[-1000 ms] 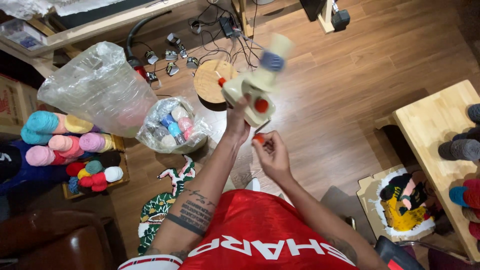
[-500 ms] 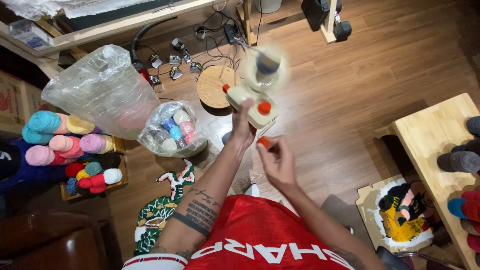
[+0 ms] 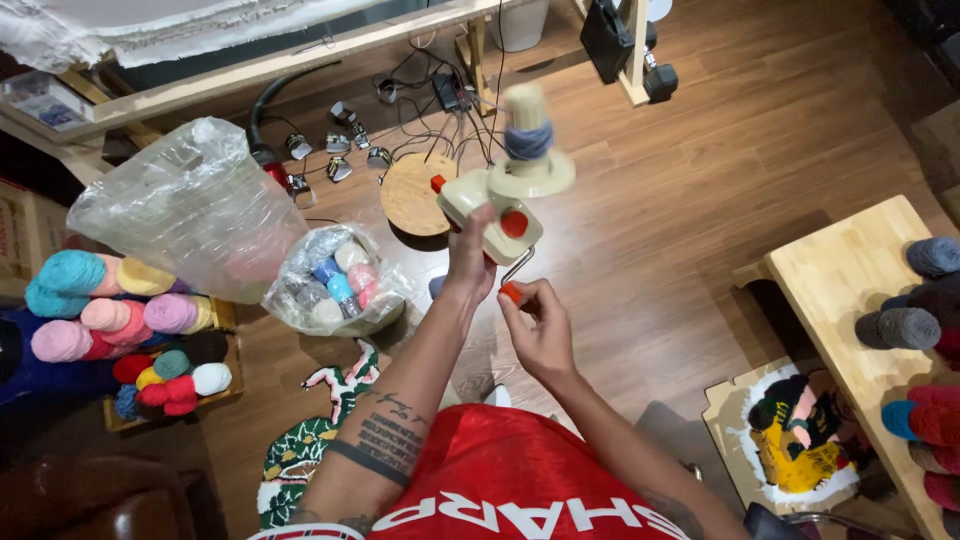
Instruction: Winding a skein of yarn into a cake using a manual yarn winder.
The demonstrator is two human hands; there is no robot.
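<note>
Left hand (image 3: pixel 470 262) closed round the cream body of a hand-cranked yarn winder (image 3: pixel 497 205), held up in the air above the wooden floor (image 3: pixel 700 150); right hand (image 3: pixel 540 325) pinched shut on the orange knob of the crank handle (image 3: pixel 512 292) just below it. Blurred spindle with blue-grey yarn (image 3: pixel 527 140) wound on, so apparently turning. Best done, judging from this, with the body kept steady in the left grip, small even circles from the right wrist, and the feeding strand kept free of the fingers. Long axis of the winder running from the crank near the chest up and away, spindle tip leaning to the upper right of the view, away from the body. Beyond: clear bag of small yarn balls (image 3: pixel 335 280) on the floor to the left, larger puffed plastic bag (image 3: pixel 190 205), stacked coloured yarn balls (image 3: pixel 110 320) farther left, round wooden disc (image 3: pixel 415 195) under the winder, pale wooden table (image 3: pixel 840 280) with more yarn to the right
</note>
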